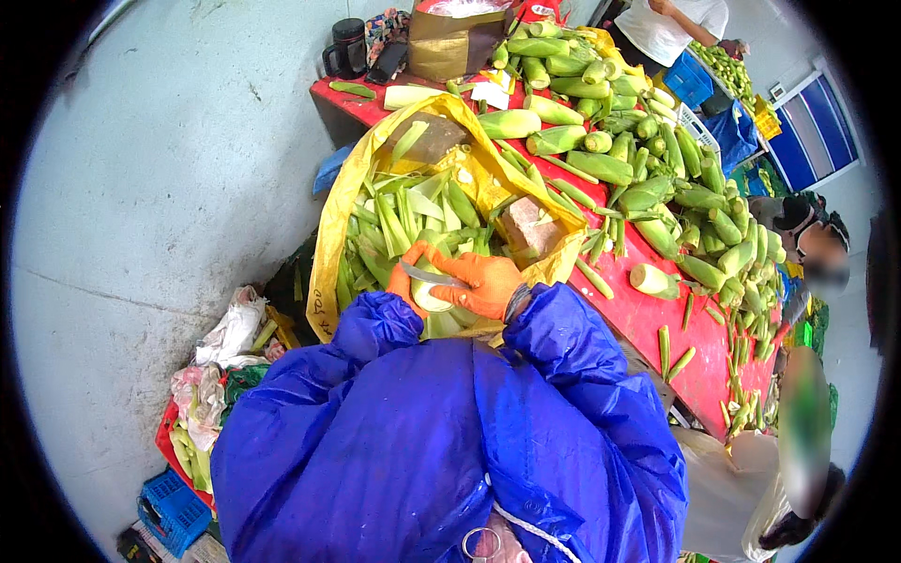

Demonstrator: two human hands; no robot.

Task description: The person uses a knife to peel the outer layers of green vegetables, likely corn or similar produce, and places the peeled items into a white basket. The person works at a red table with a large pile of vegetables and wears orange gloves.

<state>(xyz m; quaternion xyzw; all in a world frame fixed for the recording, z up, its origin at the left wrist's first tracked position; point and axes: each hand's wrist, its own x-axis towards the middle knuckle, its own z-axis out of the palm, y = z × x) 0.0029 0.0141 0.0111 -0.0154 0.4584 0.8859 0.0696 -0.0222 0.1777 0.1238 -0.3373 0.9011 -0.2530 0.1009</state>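
Both my hands wear orange gloves and blue sleeves. My left hand (pixel 405 278) grips a pale green corn cob (pixel 432 298) from the left side. My right hand (pixel 483 284) holds a knife (pixel 430 276) whose blade lies across the top of the cob. Both hands hover over the near edge of a yellow sack (pixel 330 225) that is filled with green corn husks (pixel 404 216).
A red table (pixel 657 319) to the right carries a long pile of corn in husks (pixel 648 159) and scattered trimmings. A trimmed cob (pixel 652 281) lies near. Other people stand at the right and far end. A blue crate (pixel 174 507) and rags lie on the floor at left.
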